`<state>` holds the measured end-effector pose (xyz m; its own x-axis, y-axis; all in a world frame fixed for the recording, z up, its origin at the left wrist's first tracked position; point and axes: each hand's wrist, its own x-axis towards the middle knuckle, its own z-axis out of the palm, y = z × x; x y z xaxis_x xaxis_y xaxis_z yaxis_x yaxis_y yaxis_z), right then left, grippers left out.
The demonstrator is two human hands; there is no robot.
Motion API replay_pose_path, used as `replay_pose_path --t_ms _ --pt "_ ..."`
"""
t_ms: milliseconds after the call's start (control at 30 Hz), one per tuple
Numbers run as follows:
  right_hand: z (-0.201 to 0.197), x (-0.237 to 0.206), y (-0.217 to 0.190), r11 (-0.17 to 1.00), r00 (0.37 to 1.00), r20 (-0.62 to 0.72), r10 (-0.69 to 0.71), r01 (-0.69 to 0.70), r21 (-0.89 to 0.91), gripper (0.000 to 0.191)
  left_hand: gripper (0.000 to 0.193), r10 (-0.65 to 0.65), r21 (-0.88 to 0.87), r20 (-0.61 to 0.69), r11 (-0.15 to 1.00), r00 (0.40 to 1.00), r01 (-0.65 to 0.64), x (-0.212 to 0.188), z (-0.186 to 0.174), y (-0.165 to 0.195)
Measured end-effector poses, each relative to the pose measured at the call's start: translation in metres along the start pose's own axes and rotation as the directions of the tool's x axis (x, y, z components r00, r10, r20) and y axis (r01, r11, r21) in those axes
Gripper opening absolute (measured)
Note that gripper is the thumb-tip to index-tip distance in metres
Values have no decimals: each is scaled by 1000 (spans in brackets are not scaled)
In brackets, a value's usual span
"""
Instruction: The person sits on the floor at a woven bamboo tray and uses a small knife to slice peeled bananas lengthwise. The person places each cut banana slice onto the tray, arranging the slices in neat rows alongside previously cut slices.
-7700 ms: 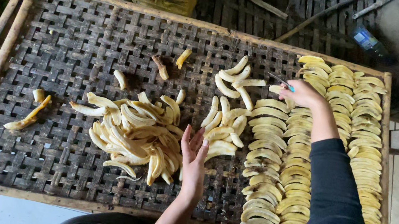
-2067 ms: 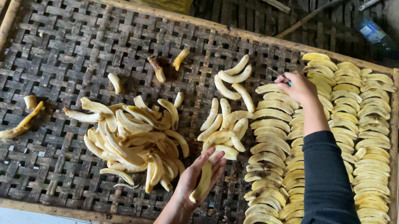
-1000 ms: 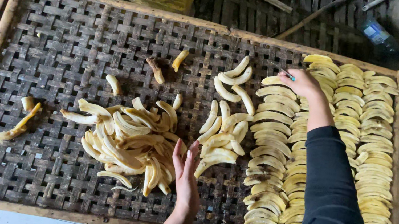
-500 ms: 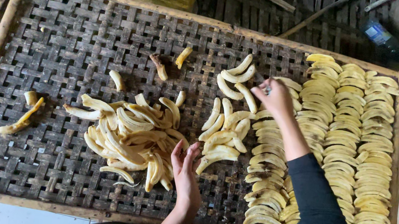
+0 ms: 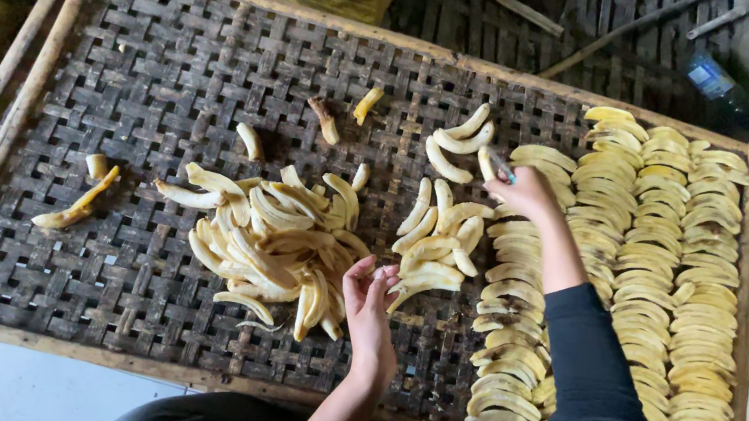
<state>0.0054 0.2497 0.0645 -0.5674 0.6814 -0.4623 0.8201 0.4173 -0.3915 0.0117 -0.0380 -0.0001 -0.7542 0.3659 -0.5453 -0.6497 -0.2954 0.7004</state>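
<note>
Head view showed left hand open beside the banana pile; right hand pinched a banana slice centre-right on the woven tray.

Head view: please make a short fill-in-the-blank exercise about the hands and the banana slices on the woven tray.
1. The right hand holds a slice at the top of the ____ row of slices.
2. The left hand lies palm up beside the loose ____ of slices.
3. The woven tray has a ____ frame.

Missing: leftmost; pile; wooden

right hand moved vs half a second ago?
Yes. The right hand has slid slightly along the tray, toward the left, onto the top of the innermost banana row.
</note>
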Motion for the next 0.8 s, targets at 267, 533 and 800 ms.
replay_pose_path --t_ms 267,533,800 --pt "25 -83 14 948 969 -52 -242 248 200 24 52 -58 72 198 996 978 45 2 19 12" --pt "136 -207 -16 876 894 -176 -413 443 194 35 32 -89 -112 -41 990 995 84 14 -3 19" --pt "172 -215 20 925 969 15 -247 231 302 41 16 -131 225 123 969 984 101 13 -44 -31"
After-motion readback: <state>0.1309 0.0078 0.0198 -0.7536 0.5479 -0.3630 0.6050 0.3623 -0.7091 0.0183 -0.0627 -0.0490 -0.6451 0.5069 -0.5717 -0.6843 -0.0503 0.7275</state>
